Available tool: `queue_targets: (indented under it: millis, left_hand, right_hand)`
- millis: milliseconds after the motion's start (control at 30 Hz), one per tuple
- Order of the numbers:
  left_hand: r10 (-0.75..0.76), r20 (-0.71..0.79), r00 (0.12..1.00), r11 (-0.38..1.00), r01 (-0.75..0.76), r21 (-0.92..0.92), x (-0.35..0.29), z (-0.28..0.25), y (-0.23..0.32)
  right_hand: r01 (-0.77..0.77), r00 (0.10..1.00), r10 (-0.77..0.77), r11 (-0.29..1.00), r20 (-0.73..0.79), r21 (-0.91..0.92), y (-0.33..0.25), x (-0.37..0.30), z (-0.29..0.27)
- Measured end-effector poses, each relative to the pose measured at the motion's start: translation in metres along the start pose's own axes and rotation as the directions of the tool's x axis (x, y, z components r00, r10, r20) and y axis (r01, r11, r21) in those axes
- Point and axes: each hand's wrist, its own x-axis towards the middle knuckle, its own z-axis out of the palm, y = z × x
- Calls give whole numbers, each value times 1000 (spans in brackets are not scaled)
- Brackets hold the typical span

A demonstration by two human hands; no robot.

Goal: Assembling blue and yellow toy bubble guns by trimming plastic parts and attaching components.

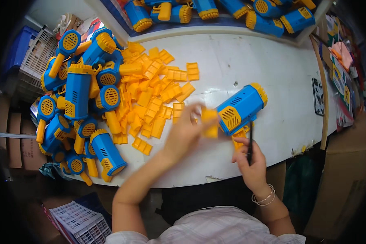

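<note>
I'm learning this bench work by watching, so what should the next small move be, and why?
Probably the left hand should ease the yellow piece rightward to the blue toy and try it there: the piece, blurred, is beside the toy's left end, and the right hand is at the yellow handle with a dark slim tool. Where it fits isn't visible.

Table: toy blasters left of left hand, loose covers between; phone right of right hand. Tray of further blasters beyond both hands.
</note>
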Motion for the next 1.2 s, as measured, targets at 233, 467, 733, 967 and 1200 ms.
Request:
queue_targets:
  millis: [233, 467, 733, 967, 1200]
  left_hand:
    - [-267, 59, 962, 667, 229, -709, -96, 11, 48]
    - [-688, 66, 723, 363, 421, -831, -85, 22, 47]
    - [-711, 416, 567, 40, 624, -781, -91, -1, 44]
    - [-658, 416, 627, -64, 504, -861, -97, -1, 48]
    - [-620, 383, 685, -98, 417, -904, -95, -4, 45]
  right_hand:
    - [-182, 944, 143, 977, 297, 108, 16, 9, 27]
    - [-4, 969, 10, 1000, 248, -25, 30, 7, 55]
    - [375, 893, -184, 809, 410, -453, 24, 8, 28]
    - [492, 844, -141, 589, 518, -641, 13, 14, 32]
    - [476, 829, -121, 665, 545, -576, 16, 17, 34]
